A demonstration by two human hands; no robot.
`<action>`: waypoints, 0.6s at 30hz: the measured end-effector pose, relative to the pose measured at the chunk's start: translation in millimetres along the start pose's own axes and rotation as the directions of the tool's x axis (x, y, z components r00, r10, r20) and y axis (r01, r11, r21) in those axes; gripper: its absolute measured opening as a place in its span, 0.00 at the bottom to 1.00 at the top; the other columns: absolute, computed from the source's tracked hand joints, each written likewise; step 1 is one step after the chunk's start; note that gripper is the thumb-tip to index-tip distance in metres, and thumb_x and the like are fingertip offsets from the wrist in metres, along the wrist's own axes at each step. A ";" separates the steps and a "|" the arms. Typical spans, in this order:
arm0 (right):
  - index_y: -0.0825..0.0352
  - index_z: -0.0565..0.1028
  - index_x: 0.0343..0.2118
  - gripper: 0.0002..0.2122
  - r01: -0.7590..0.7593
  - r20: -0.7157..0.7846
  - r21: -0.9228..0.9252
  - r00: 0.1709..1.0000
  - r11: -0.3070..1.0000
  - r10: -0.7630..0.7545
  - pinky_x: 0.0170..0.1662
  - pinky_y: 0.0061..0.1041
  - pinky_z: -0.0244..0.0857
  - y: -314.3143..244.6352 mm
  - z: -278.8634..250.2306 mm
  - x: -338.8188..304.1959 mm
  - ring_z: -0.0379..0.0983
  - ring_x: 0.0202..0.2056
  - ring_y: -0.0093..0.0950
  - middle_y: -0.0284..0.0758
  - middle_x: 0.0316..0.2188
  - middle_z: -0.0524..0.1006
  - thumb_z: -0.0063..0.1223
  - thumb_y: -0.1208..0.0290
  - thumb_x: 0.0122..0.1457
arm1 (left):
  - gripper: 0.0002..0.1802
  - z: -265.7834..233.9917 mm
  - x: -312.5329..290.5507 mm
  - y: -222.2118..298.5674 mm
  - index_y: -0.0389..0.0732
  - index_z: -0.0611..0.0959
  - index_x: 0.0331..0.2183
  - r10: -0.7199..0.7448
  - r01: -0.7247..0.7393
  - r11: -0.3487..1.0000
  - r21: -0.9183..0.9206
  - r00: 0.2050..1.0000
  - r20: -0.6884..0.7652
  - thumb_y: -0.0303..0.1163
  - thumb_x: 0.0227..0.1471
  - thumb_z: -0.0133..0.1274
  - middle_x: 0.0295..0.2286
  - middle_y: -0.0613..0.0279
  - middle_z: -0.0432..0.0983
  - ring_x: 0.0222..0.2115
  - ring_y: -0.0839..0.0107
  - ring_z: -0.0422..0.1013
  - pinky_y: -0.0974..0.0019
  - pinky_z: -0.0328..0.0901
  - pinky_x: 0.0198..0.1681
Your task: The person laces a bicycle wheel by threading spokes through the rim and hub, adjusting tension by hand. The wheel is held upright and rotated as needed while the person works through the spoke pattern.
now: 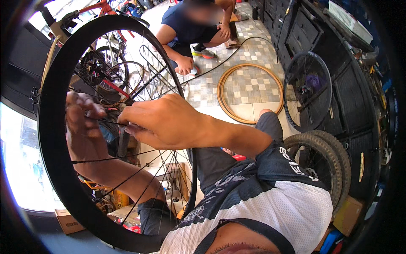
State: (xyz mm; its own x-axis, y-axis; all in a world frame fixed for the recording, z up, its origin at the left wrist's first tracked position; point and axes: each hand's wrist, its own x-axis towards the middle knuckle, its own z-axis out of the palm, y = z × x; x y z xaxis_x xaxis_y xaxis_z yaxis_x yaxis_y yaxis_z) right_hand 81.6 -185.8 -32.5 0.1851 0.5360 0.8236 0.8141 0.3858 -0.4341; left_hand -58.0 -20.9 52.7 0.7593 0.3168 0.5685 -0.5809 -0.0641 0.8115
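A black bicycle wheel [51, 131] stands upright close in front of me, its deep rim filling the left part of the head view. My right hand [163, 120] reaches across to the spokes, its thumb and fingertips pinched together on a thin black spoke [106, 122]. On the far side of the spokes is my left hand [83, 120], raised near the inner edge of the rim and close to the same spoke. Motion smears its fingers, so their grip is unclear. Several more black spokes cross in front of my left forearm [120, 180].
Someone [186, 25] crouches on the tiled floor ahead. Tan tyres [220, 91] lie on the floor; another wheel [292, 114] leans against black drawers [304, 40] at right. Knobby tyres [338, 169] stand beside me. Bicycles [120, 91] crowd the back left. A cardboard box [69, 222] sits lower left.
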 end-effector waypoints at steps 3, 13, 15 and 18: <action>0.62 0.79 0.44 0.09 -0.019 -0.017 0.008 1.000 1.000 0.019 0.31 0.38 0.75 2.0 -3.6 -3.4 0.82 0.30 0.40 0.38 0.29 0.82 0.60 0.68 0.62 | 0.23 10.2 -3.7 -11.6 0.34 0.78 0.56 0.018 -0.018 1.000 -0.022 1.000 0.004 0.41 0.69 0.55 0.42 0.59 0.75 0.42 0.70 0.71 0.60 0.67 0.46; 0.63 0.78 0.44 0.10 -0.042 0.022 -0.016 0.999 0.999 0.042 0.33 0.41 0.75 -9.7 -6.3 -4.5 0.82 0.31 0.43 0.40 0.30 0.82 0.60 0.68 0.61 | 0.23 -18.8 -3.1 -14.5 0.35 0.77 0.57 0.016 -0.013 0.996 -0.085 0.999 0.037 0.42 0.71 0.51 0.49 0.58 0.77 0.45 0.70 0.72 0.62 0.68 0.48; 0.63 0.78 0.44 0.10 -0.053 0.027 -0.031 0.998 0.998 0.054 0.33 0.41 0.75 -6.4 -7.7 -4.1 0.82 0.31 0.43 0.40 0.30 0.82 0.60 0.68 0.61 | 0.22 -12.5 3.2 -17.6 0.36 0.77 0.57 -0.018 0.022 0.992 -0.124 0.999 0.034 0.41 0.71 0.51 0.48 0.58 0.77 0.45 0.70 0.72 0.63 0.68 0.47; 0.63 0.78 0.45 0.11 -0.041 0.017 -0.019 0.999 0.999 0.041 0.32 0.40 0.74 -5.7 -8.6 -3.4 0.82 0.30 0.42 0.40 0.30 0.82 0.61 0.67 0.62 | 0.22 13.8 -9.3 -17.2 0.37 0.76 0.58 -0.013 0.008 0.995 -0.098 0.998 -0.058 0.40 0.70 0.51 0.46 0.58 0.77 0.44 0.70 0.72 0.65 0.68 0.46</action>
State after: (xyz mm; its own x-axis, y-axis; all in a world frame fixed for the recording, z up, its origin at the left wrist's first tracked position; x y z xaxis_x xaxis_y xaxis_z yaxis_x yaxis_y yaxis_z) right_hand 81.0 -196.2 -29.7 0.2091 0.5645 0.7985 0.8163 0.3488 -0.4604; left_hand -51.0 -35.8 35.4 0.7486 0.3720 0.5489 -0.6011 0.0314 0.7986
